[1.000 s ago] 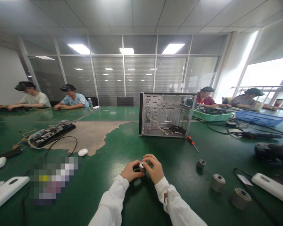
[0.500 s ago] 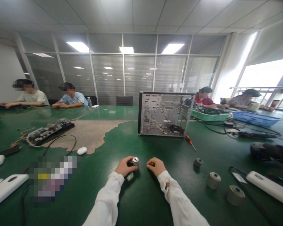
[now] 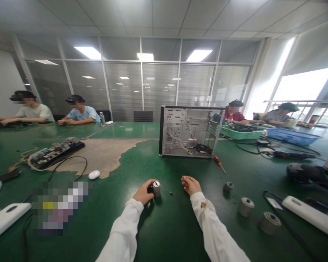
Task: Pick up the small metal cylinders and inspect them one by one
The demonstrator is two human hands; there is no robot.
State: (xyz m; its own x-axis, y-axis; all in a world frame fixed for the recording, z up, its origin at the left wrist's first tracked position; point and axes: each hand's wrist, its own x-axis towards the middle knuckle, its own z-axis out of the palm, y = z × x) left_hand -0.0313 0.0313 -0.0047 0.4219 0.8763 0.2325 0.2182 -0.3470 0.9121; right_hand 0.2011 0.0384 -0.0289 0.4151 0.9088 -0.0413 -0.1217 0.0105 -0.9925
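My left hand (image 3: 144, 193) is closed round the side of a small silver metal cylinder (image 3: 156, 190), whose round top faces up. Just right of the cylinder a tiny dark part (image 3: 171, 193) lies on the green table (image 3: 164, 225). Beyond that part is my right hand (image 3: 191, 185), held over the table with thumb and fingertips pinched together; whatever may be between them is too small to make out. Three more metal cylinders stand to the right: a small one (image 3: 228, 186), a middle one (image 3: 246, 207) and a larger one (image 3: 270, 223).
An open computer case (image 3: 190, 133) stands ahead, with an orange screwdriver (image 3: 219, 164) by its right corner. A white oval object (image 3: 94, 175) and a circuit assembly (image 3: 56, 153) lie left. Green (image 3: 242, 134) and blue baskets (image 3: 293, 137) sit back right. Four people sit around.
My right hand has moved right and slightly forward, away from the cylinder. The tiny dark part now shows on the table between the hands. The left hand stays at the cylinder.
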